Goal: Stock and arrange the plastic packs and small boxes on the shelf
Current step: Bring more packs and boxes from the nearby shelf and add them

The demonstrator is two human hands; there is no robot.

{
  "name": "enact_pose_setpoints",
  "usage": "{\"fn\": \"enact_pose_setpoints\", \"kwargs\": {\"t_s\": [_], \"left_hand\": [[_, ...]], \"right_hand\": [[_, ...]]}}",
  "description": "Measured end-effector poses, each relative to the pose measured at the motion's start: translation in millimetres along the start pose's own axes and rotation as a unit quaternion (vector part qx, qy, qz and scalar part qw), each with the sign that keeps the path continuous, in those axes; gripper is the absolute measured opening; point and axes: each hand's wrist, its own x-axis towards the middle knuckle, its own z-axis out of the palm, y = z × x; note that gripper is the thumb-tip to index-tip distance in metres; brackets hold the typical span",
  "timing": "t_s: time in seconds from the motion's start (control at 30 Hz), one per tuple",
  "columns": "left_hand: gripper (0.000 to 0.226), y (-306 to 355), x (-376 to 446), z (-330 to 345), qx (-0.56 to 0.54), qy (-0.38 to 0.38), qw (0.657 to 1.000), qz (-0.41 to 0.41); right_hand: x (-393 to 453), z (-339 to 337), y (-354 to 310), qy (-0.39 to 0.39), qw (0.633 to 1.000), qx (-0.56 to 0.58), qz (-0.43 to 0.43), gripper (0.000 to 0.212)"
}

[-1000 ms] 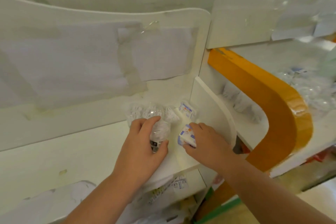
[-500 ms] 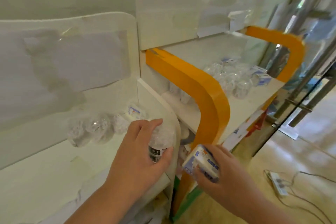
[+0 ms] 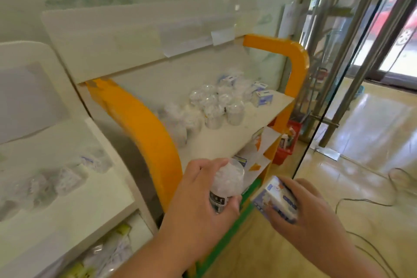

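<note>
Plastic pack (image 3: 228, 184) is gripped in the left hand (image 3: 203, 207), fingers wrapped round its side, held in the air just right of the orange frame (image 3: 144, 128), long axis tilted, top up and to the right. Small box (image 3: 276, 201) is clamped in the right hand (image 3: 309, 212), further right of the frame, over the glossy floor (image 3: 361, 133), long axis slanting down-right. White shelf (image 3: 232, 140) behind the frame carries clustered clear packs (image 3: 214, 106) and boxes (image 3: 264, 98). Glass door (image 3: 352, 58) beyond, far right.
</note>
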Motion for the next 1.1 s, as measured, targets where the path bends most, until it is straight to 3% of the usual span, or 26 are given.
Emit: {"fn": "enact_pose_setpoints", "kwargs": {"t_s": [0.4, 0.83, 1.1], "left_hand": [[0.060, 27.6, 51.3, 109.5, 0.046, 0.078, 0.989, -0.118], [0.061, -62.5, 120.3, 119.0, 0.092, 0.180, 0.944, -0.259], [0.063, -103.7, 156.2, 130.2, 0.172, 0.206, 0.926, -0.267]], "right_hand": [[48.5, -77.8, 102.5, -0.002, 0.996, 0.086, -0.041, 0.057], [169.5, -36.6, 117.4, -0.063, 0.986, 0.119, -0.100, 0.052], [259.6, -22.5, 113.6, -0.092, 0.980, 0.111, -0.136, 0.052]]}}
